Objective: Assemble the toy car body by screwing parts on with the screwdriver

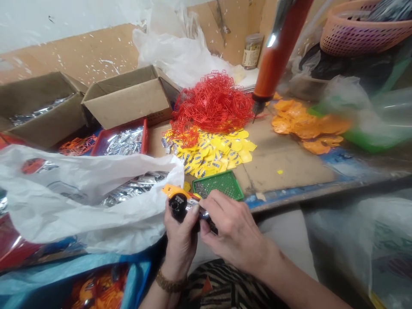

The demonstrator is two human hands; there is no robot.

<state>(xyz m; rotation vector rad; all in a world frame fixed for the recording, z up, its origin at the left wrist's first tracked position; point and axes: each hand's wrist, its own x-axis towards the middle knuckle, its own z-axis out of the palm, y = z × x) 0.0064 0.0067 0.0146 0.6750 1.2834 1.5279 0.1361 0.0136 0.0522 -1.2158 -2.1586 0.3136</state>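
Cardboard boxes stood at the back left, walls up, probably so the loose contents would not spill; I made out metal strips in the nearer-to-edge one. Below them a white bag lay with its mouth spread, which I took as a way to keep the silver strips inside easy to pick out. Under it, a blue-lined bin held orange parts, low beside the lap. A red tray of shiny pieces sat behind the bag.

Next came the left hand, wrapped around an orange-and-black gadget with the thumb pressed on top, I judged to steady it. The gadget was in the air above the lap, just in front of the bench edge. The right hand pinched its right end between thumb and fingers, though I could not tell which small part they gripped.

Beyond, a green tray fenced in tiny metal bits close by. Yellow pieces and tangled red frames lay heaped behind. A red driver hung tip down, seemingly within easy reach, with orange pieces piled to its right.
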